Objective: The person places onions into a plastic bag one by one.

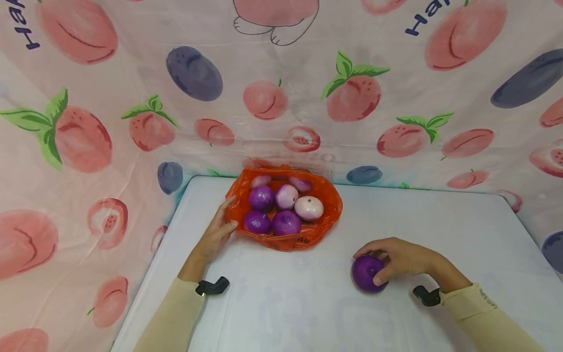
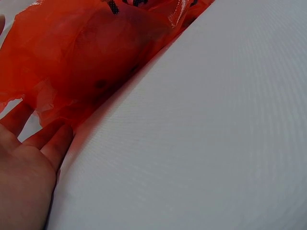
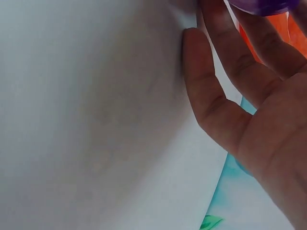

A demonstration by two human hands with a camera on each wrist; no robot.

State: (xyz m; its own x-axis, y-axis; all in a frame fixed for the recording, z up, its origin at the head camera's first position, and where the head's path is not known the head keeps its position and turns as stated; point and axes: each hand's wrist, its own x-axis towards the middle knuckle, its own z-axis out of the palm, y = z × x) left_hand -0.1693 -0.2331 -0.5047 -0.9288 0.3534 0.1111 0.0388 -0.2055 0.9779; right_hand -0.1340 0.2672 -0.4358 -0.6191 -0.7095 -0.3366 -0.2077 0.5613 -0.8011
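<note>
A red plastic bag (image 1: 327, 227) sits rolled open at the back of the table, holding several purple and pale onions (image 1: 286, 223). At its left side, my left hand (image 1: 216, 231) rests with relaxed fingers touching the plastic; the left wrist view shows these fingertips (image 2: 60, 134) against the bag's lower edge. One deep purple onion (image 1: 365, 274) lies apart on the table, to the right of the bag and nearer me. My right hand (image 1: 404, 257) holds it, thumb in front and fingers over its far side. Only a sliver of this onion (image 3: 266, 5) shows in the right wrist view.
A white-covered table (image 1: 281, 303) lies beneath both hands. Behind it and along its left side hangs a pink sheet (image 1: 272, 58) printed with fruit. Black wrist-worn devices sit at the left wrist (image 1: 213, 286) and the right wrist (image 1: 426, 296).
</note>
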